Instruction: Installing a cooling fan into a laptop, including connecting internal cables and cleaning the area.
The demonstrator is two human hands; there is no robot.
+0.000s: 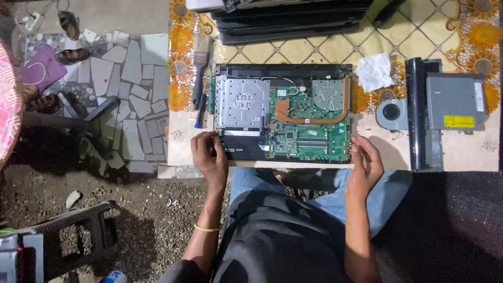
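A person sits at the table, which is covered with a yellow flower-patterned cloth, and an opened laptop lies flat in front of them with its insides showing: a green board, a copper pipe bent across it and a grey metal plate on the left half. The left hand sits at the laptop's near left corner, fingers curled over the edge and gripping it. The right hand rests at the near right corner, fingers loosely bent and touching the edge; I cannot tell whether it truly grips. A gold bangle circles the left wrist.

Just left of the laptop lies a brush with a dark handle, its bristles pointing away from the person. Just beside the far right corner is a crumpled white tissue. To the right of the laptop, a round grey fan lies on the cloth, and past it a long black strip with a grey drive bearing a yellow label right beside it. At the far edge of the table is a stack of dark laptops.

Off the table to the left, the floor is broken tile and dirt, with a pair of sandals well apart from the work.
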